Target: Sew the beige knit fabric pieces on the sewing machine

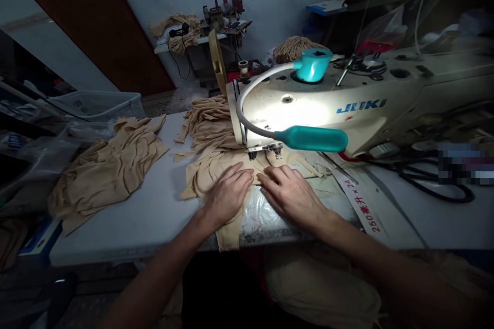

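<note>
A piece of beige fabric [208, 170] lies bunched under the needle area [252, 154] of a white sewing machine [363, 121]. Just in front of the needle, my left hand [228, 194] has its fingers closed on the fabric, with a narrow strip of it hanging over the table's front edge. Close beside it, my right hand [291, 191] pinches the fabric's near edge, thumb and fingertips together. The two hands' fingertips almost meet. A teal clip-on lamp [316, 139] with a bent white neck lights the machine head.
Beige fabric piles lie at the left [111, 164] and behind the needle [210, 118]. Black-handled scissors [436, 180] and a printed white strip [358, 200] are at the right. A clear plastic bin [104, 105] stands beyond the table [154, 226]. Another machine [216, 18] is at the back.
</note>
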A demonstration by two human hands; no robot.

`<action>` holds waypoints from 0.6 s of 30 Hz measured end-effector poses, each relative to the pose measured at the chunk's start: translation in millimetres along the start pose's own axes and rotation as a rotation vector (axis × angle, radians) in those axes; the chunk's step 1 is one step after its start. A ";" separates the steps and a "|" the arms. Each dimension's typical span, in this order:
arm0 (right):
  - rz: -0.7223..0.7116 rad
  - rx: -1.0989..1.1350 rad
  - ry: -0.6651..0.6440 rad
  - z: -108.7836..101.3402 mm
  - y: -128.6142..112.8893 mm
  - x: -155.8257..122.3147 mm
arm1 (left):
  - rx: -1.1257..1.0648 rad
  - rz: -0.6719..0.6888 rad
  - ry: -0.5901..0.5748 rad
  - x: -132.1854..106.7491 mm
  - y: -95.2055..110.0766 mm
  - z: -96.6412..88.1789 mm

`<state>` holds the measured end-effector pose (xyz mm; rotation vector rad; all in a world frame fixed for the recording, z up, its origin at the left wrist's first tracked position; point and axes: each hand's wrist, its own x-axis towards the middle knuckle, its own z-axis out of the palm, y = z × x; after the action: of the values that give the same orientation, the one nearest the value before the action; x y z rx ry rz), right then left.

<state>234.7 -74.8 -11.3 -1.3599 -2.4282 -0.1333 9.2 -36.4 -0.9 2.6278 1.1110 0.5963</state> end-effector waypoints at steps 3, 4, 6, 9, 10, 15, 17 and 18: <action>-0.013 0.001 0.017 2.0 -2.0 1.7 | -0.017 -0.021 0.030 1.1 -0.2 0.7; -0.015 -0.005 0.018 2.4 -2.9 1.9 | -0.022 -0.027 0.034 1.6 -0.3 0.7; -0.011 -0.021 0.005 2.5 -4.6 2.1 | -0.021 -0.034 0.030 2.1 -0.4 1.1; 0.018 -0.052 -0.019 0.1 -5.2 2.7 | -0.015 -0.033 0.023 1.1 -0.3 2.7; 0.025 -0.060 -0.022 -1.0 -4.7 3.1 | -0.013 -0.028 0.024 0.5 -0.1 3.2; 0.020 -0.069 -0.021 -4.0 -1.0 5.2 | 0.003 -0.015 0.030 -0.5 2.0 2.9; 0.021 -0.082 -0.026 -3.6 -1.0 5.1 | 0.023 -0.018 0.021 -0.6 3.2 2.2; 0.024 -0.087 -0.032 -3.1 -1.4 4.7 | 0.036 -0.013 0.016 -1.0 3.7 2.2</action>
<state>232.1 -72.5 -6.6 -1.4389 -2.4570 -0.2158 11.9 -39.8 -1.8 2.6489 1.1530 0.6005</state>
